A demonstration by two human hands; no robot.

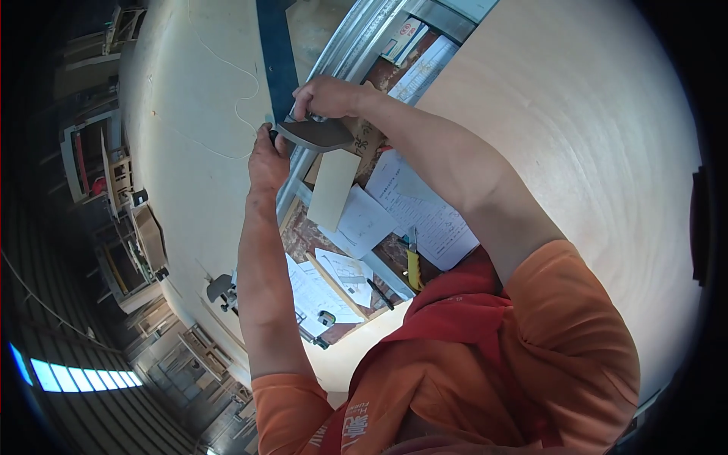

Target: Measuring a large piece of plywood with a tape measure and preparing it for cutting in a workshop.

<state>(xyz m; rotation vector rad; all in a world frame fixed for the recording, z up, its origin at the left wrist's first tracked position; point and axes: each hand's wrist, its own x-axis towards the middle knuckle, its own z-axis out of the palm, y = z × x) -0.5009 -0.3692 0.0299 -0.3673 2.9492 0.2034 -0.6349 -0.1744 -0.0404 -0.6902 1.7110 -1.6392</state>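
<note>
A grey, curved, blade-shaped plate (318,136) lies across the metal rail (349,53), between my two hands. My left hand (269,161) is closed around a small black knob (274,136) at the plate's left end. From above, my right hand (326,97) grips the plate's upper edge with bent fingers; its fingertips are partly hidden. Just below the plate lie a cream-coloured board piece (334,189) and brown cardboard with handwriting (368,140). A dark blue strip (277,61) runs away from my hands at the far side.
Printed sheets (421,208) and drawings (356,220) cover the tray below my arms. Beside them are a yellow-handled cutter (413,265), a black pen (381,294) and a tape measure (326,318). A large pale wood panel (576,144) spans the right. Thin string (241,102) lies on the left surface.
</note>
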